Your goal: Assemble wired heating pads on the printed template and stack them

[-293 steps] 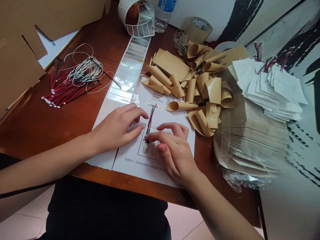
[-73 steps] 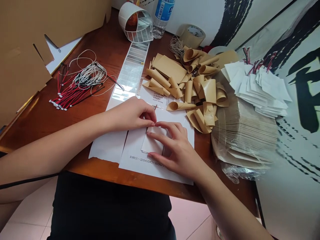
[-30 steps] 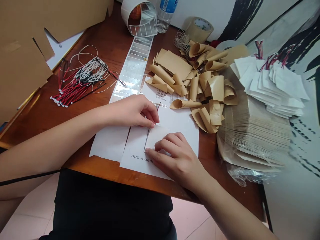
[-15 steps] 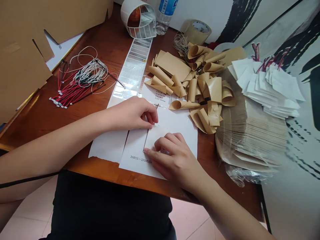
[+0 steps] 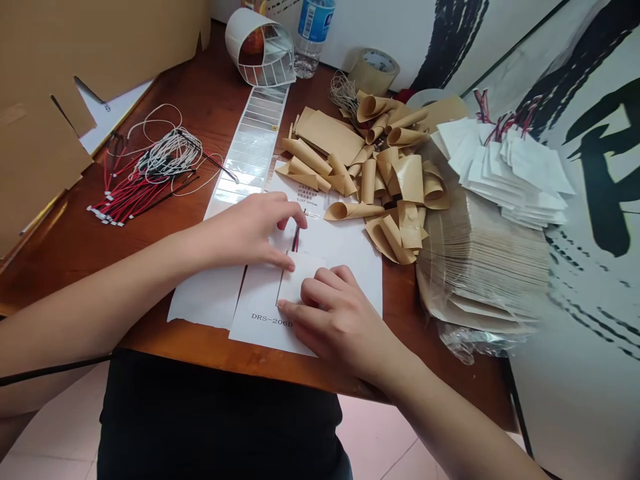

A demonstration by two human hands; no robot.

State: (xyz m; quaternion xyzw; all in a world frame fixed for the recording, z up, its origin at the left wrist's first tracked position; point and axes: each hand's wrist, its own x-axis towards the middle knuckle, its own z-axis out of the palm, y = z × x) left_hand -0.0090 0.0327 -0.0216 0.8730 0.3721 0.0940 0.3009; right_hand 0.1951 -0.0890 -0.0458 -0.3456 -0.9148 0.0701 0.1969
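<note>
"Two hands placed how?"

"Right hand (image 5: 340, 330): fingers spread, pressing a white paper square (image 5: 300, 277) flat on the printed sheet (image 5: 345, 243). Left hand (image 5: 250, 230): fingers curled together beside red-and-black wires (image 5: 296, 239), grip unclear. Even pressure keeps edges aligned."

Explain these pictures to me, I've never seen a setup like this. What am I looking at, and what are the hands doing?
There's no machine here. These are a person's two bare hands, filmed by one camera worn on the head and looking forward and down. A printed white sheet lies on a wooden table. The right hand presses flat on a white card without gripping anything. The left hand rests beside it, close to a pair of wires sticking out past the card's top edge. Nearby are a bundle of red and black wires, curled brown paper strips and a pile of white cards.
</note>
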